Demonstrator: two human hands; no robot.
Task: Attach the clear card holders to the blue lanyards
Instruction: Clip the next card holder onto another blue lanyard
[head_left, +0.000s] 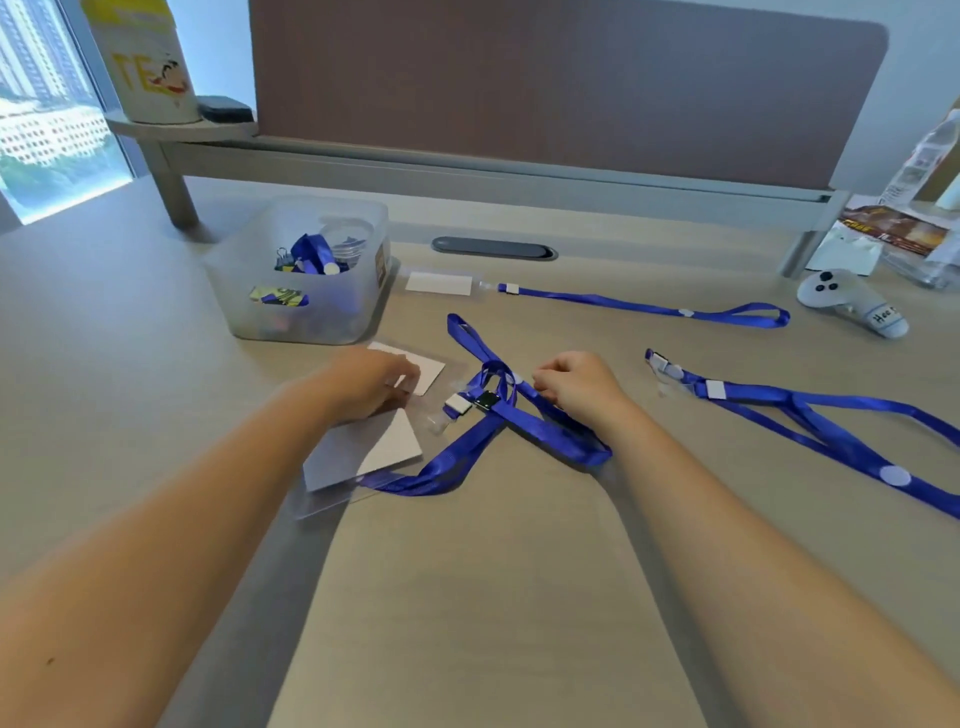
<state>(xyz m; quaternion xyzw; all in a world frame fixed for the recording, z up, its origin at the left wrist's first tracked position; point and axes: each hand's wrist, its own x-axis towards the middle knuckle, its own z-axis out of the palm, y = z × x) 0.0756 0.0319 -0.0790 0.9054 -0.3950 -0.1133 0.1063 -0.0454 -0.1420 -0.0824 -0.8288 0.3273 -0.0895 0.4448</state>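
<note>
Two clear card holders with white cards lie at the table's middle: one (363, 452) near me, another (426, 371) partly under my left hand (371, 387), whose fingers pinch its edge. A tangled blue lanyard (498, 421) with a metal clip (485, 400) lies between my hands. My right hand (576, 384) is closed on its strap. At the back, a third holder (439, 284) sits end to end with a straight lanyard (644, 307). Another lanyard (810, 421) lies loose on the right.
A translucent bin (311, 322) with lanyard parts and clips stands at the back left. A white controller (852, 304) and a plastic bottle (930, 156) sit at the right. A desk divider (545, 88) with a shelf closes the back.
</note>
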